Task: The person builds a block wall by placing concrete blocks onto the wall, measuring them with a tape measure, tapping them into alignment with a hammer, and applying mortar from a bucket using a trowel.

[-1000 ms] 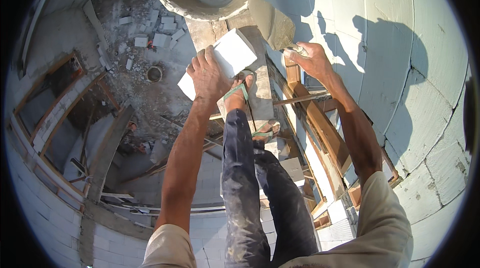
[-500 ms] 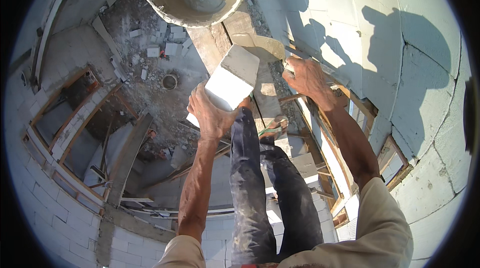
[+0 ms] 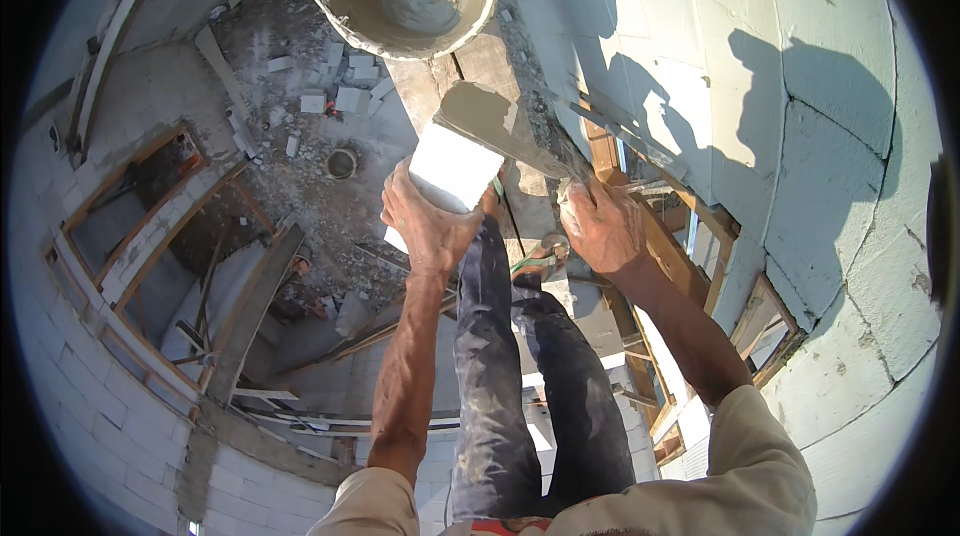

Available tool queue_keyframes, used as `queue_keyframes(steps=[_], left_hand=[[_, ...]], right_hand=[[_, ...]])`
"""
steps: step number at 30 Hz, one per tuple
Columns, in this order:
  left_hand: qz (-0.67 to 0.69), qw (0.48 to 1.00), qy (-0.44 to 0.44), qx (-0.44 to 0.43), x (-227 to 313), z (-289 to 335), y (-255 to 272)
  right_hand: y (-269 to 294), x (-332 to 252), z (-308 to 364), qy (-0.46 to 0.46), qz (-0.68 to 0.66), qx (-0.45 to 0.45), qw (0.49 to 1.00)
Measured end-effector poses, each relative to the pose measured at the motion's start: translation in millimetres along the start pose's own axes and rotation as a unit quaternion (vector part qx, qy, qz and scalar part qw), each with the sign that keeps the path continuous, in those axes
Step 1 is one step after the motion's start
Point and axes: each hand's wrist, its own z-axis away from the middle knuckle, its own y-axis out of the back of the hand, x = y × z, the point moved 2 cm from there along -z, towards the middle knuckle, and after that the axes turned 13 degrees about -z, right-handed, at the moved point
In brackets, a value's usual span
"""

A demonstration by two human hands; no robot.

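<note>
My left hand (image 3: 430, 224) is wrapped round a white lightweight block (image 3: 452, 172), its fingers along the near left side. The block is tilted over the plank, one bright face in the sun. In my right hand (image 3: 606, 228) is a trowel (image 3: 538, 154), gripped by its handle. Grey mortar (image 3: 472, 108) shows at the far end of the blade, which lies across the block's far face. Whether the mortar sits on the blade or on the block there, I cannot tell. Beyond the block stands a bucket (image 3: 486, 20) with wet mortar inside.
Wooden planks (image 3: 412, 84) run beneath the bucket and my feet, high above a floor (image 3: 295, 171) strewn with broken blocks. A pale block wall (image 3: 830, 166) rises close on the right. Timber-framed openings (image 3: 150, 191) and a beam (image 3: 243, 311) lie on the left.
The trowel has swung left from beside the block onto its far face, carrying mortar. My right hand has come nearer and slightly left. The left hand still holds the block.
</note>
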Motion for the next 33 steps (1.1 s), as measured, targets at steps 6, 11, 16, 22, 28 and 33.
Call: queue_keyframes(steps=[6, 11, 16, 22, 28, 33], left_hand=[[0.013, 1.000, 0.025, 0.004, -2, 2, 12], [0.044, 0.998, 0.043, 0.002, 5, 5, 21], [0.041, 0.997, 0.072, 0.001, -8, 20, 39], [0.112, 0.987, 0.116, 0.004, -21, 46, 70], [0.198, 0.975, 0.093, -0.039, -29, 92, 139], [0.420, 0.899, 0.046, -0.115, -31, 147, 214]], right_hand=[[16, -11, 19, 0.001, -0.073, 0.064, 0.995], [-20, 18, -19, -0.013, 0.017, 0.065, 0.998], [-27, 53, -27, -0.122, 0.066, -0.040, 0.990], [-1, 31, -124, -0.158, -0.100, -0.055, 0.981], [47, -9, -160, -0.211, -0.255, -0.098, 0.939], [87, -77, 11, -0.186, -0.726, -0.131, 0.650]])
